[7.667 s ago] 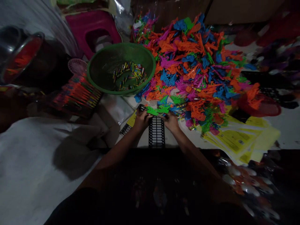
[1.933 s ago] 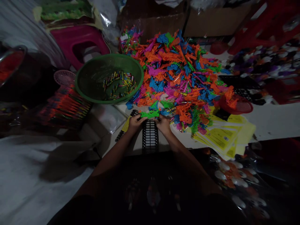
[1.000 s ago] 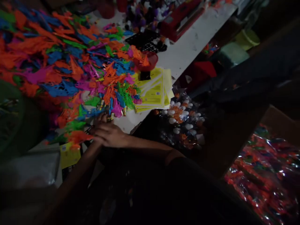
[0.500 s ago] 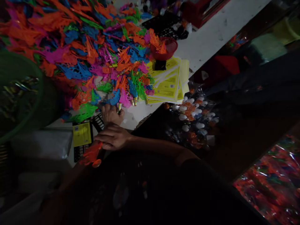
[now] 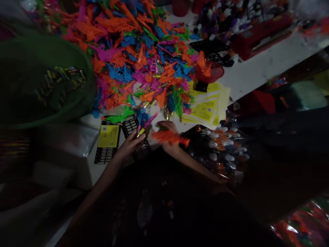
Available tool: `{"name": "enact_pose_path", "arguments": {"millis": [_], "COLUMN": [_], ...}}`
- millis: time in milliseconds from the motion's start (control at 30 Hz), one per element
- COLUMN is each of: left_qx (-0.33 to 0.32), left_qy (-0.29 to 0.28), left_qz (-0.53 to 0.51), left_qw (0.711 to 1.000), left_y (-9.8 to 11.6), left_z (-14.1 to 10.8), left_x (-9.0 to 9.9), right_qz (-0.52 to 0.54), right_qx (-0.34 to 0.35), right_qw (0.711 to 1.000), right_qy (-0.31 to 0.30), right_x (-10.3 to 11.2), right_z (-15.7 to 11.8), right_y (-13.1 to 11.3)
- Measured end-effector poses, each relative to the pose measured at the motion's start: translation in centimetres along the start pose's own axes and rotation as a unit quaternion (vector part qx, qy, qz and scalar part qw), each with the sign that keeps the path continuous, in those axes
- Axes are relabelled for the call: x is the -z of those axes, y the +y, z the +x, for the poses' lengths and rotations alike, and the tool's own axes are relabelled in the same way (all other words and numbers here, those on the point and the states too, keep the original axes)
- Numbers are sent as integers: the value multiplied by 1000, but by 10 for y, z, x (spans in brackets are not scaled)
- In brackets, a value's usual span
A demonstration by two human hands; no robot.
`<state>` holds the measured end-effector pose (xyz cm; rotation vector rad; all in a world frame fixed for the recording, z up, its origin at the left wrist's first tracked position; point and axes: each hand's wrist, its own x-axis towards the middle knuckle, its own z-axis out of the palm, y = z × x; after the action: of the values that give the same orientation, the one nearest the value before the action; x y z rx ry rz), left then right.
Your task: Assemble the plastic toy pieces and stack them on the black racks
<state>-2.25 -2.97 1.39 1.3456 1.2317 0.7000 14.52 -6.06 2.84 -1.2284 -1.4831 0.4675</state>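
My left hand is closed around the ends of blue and pink plastic pieces, which have shiny gold ends. Beside it, my right hand has an orange plastic piece across it. Both are smeared by motion, and the fingers partly hide behind the piece. Under and beside the left hand are black plastic grids; a yellow printed card lies on one. Beyond the hands spreads a heap of orange, blue, green and pink plastic pieces.
A green tub holding small shiny tubes stands left. Yellow printed sheets lie right of the heap, near a red basket. A red box-like object sits at the back. A clear bag of white and orange figures is below the table edge.
My hands have come apart, the right one moving right with the orange piece. The left hand now shows blue and pink pieces. The whole view has shifted, with the tub showing more.
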Motion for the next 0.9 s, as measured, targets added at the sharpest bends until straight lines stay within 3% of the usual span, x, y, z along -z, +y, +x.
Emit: {"name": "enact_pose_path", "arguments": {"millis": [67,133,200,300,367,500,700,900], "left_qx": [56,88,76,2,-37,-26,-129,-22], "left_qy": [-64,-101,-96,-44,-8,28,41,66], "left_qz": [-61,-93,-64,26,95,205,202,67], "left_qw": [994,987,990,999,995,978,970,995], "left_y": [0,1,4,10,13,15,13,17], "left_z": [-13,-16,-9,13,27,42,24,-10], "left_x": [5,5,1,-10,-18,-32,-24,-4], "right_qz": [3,10,18,2,-18,-49,-1,58], "right_qx": [-113,-167,-144,-57,-17,-4,-59,-127], "right_qw": [993,985,989,998,998,996,995,989], "right_qy": [45,42,21,32,53,71,80,52], "right_x": [-2,-12,-23,-31,-29,-14,-10,-18], "right_z": [4,8,11,16,18,16,4,10], "right_y": [8,12,10,9,13,28,39,38]}}
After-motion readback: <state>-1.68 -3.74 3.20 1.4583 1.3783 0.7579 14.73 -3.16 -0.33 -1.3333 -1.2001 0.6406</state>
